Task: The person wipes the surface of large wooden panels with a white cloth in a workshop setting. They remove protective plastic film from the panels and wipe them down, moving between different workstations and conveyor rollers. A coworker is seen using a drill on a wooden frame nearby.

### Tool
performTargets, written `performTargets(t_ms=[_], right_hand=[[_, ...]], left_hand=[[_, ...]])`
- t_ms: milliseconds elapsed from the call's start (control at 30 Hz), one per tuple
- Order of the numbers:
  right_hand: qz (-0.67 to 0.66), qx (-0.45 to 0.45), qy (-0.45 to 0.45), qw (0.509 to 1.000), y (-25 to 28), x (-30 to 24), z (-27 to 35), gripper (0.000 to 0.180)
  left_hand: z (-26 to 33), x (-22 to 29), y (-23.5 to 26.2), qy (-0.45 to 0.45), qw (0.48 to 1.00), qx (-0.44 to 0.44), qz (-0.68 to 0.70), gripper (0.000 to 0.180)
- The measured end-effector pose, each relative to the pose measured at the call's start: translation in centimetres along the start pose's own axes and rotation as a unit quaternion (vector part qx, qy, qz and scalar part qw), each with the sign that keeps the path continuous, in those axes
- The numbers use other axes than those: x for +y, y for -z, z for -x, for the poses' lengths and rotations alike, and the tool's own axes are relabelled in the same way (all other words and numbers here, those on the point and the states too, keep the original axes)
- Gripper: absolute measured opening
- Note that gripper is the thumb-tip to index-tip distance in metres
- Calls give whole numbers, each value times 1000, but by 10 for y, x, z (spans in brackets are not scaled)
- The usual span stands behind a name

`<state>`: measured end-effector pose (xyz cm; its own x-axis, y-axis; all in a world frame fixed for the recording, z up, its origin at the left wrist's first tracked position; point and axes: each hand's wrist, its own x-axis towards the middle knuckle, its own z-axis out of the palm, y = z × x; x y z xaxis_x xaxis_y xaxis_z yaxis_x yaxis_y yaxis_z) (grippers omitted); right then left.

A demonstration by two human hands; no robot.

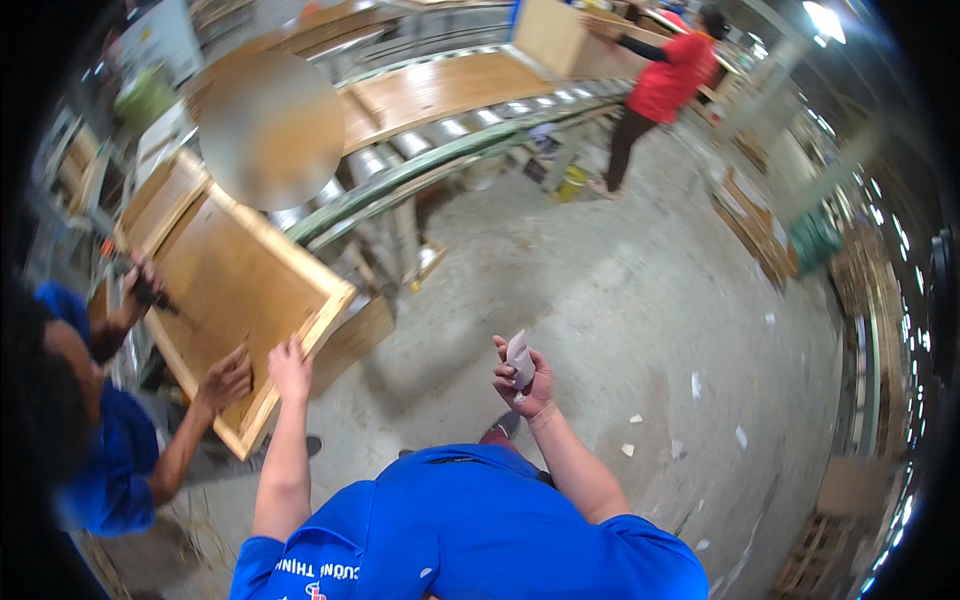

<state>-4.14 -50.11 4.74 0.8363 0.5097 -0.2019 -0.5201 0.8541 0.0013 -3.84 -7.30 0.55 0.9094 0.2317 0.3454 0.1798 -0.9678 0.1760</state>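
Observation:
My left hand (290, 370) is closed over the near right rail of a framed wooden panel (235, 275), which stands tilted at my left. The panel has a pale raised frame round a brown inner board and a crossbar near its far end. Over the floor in front of me, my right hand (522, 382) grips a folded pale sheet (519, 358) that looks like sandpaper, away from the panel. A co-worker in blue holds a dark hand tool (150, 292) above the panel with one hand; that person's other hand (226, 378) is over the inner board.
Behind the panel runs a roller conveyor (450, 130) carrying a wooden board (455, 92). Farther off, a person in red (672, 85) handles a large wooden box (560, 40). Paper scraps (697, 385) litter the concrete floor at right. A blurred disc hides part of the conveyor.

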Motion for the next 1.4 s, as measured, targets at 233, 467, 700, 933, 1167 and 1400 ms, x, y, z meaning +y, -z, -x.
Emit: performTargets(t_ms=[233,467,700,933,1167,1400], right_hand=[[-97,-67,54,992,-4,-102,77,41],[-13,-60,151,987,23,-225,166,44],[11,-25,230,973,18,-353,201,47],[-11,-61,271,961,25,-489,209,58],[-11,84,489,868,22,-595,280,62],[-89,66,688,717,41,-643,327,62]], left_hand=[[-3,58,27,62,989,-58,-118,65],[33,152,0,206,954,-59,-209,59],[42,270,-68,97,963,-243,-58,29],[-68,414,-155,66,951,-282,107,19],[-207,737,-275,-221,875,-403,150,30],[-238,1148,-322,-518,680,-453,252,26]])
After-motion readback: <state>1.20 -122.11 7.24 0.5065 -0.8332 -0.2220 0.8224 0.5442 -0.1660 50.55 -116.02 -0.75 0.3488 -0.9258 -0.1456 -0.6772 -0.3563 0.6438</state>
